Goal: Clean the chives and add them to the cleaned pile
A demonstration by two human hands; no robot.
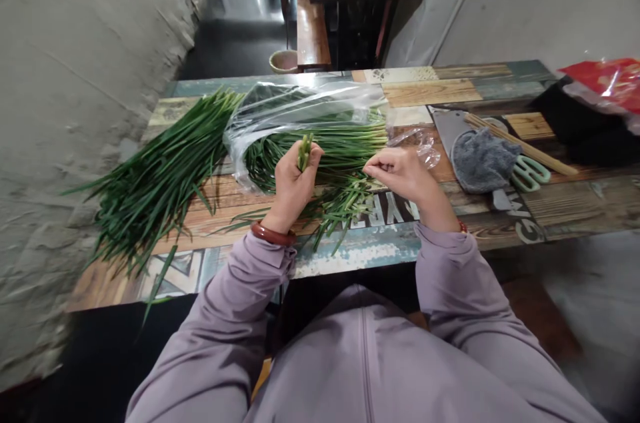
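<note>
My left hand is closed around a small bunch of garlic chives, with the cut stem ends sticking up above the thumb. My right hand is to its right, thumb and fingertips pinched together; whether anything small is between them I cannot make out. Below and between both hands lies a loose heap of chive trimmings. Behind the hands, a clear plastic bag lies open around a thick bundle of chives. A large pile of chives spreads at the left, some leaves hanging over the table edge.
At the right of the patterned table are a grey cloth, green-handled scissors, wooden sticks and a black bag beside red packaging. A wall borders the left; a bench stands beyond.
</note>
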